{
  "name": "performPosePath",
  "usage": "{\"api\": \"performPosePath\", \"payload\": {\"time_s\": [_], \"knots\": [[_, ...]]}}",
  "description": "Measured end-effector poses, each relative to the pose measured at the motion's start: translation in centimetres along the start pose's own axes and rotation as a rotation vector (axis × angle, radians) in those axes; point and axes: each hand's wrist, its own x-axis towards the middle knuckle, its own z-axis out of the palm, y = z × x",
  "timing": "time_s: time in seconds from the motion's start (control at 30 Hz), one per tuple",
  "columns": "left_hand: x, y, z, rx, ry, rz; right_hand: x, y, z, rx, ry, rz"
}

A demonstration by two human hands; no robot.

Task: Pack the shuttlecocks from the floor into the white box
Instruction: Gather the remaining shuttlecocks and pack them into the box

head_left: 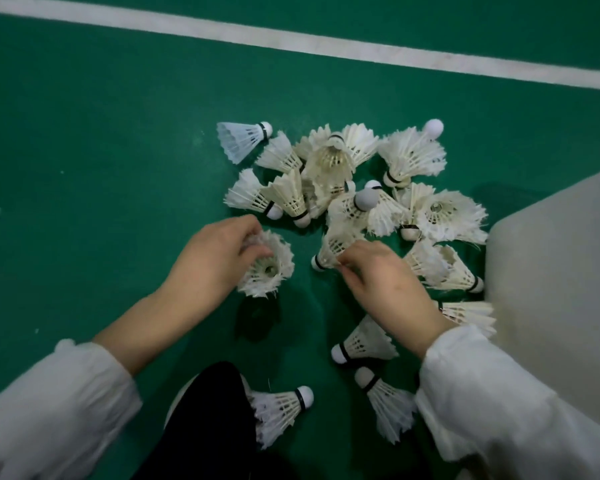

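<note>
Scene: A pile of shuttlecocks [343, 181] is seen heaped on the green court floor [101, 168], on the near side of the white boundary line [291, 39]. Others are scattered singly nearer the person, one beside a dark trouser leg [201, 427].
Box: The white box [551, 271] is set on the floor just beside the right of the pile. Its opening is not shown.
Left hand: A feather shuttlecock [271, 271] is held by the left hand [215, 258], with fingers curled over the skirt rim and the open skirt turned up to the camera. It is judged to be lifted off the floor, from the shadow cast beneath it.
Right hand: A second shuttlecock [328, 252] is pinched by the right hand [385, 289] at the lower skirt, just above the cork, which points left. Whether it is clear of the floor cannot be told.
Handling: The shuttlecocks are judged very light. Their feathers look brittle and are already frayed on many, so a skirt is likely to be crushed by a tight squeeze. The cork, or the stiff quills just above it, is judged the safest hold.
Pose: Both forearms are reached forward and down from white sleeves [499, 393], palms turned down. The hands are kept near each other at the near edge of the pile.
</note>
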Motion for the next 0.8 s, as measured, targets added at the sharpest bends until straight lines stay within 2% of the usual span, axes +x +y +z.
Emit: {"api": "performPosePath", "payload": {"time_s": [0.13, 0.2, 0.3, 0.5, 0.67, 0.8], "knots": [[1.4, -2.6, -1.0, 0.047, 0.106, -0.081, 0.0, -0.1, 0.5, -0.029, 0.013, -0.001], [2.4, -3.2, -1.2, 0.025, 0.071, -0.117, 0.0, 0.0, 0.3, -0.03, 0.007, 0.007], [3.3, -3.1, -0.7, -0.134, -0.013, -0.127, -0.1, 0.1, 0.2, -0.042, -0.01, 0.022], [1.8, -2.4, 0.0, -0.213, 0.104, -0.169, 0.1, 0.0, 0.3, -0.011, 0.0, 0.055], [-1.1, -2.4, 0.4, -0.21, 0.079, -0.14, 0.3, -0.2, 0.3, -0.006, -0.013, 0.071], [-1.8, -2.0, 0.3, -0.301, 0.084, -0.154, 0.3, -0.4, 0.0, 0.016, -0.004, 0.107]]}}
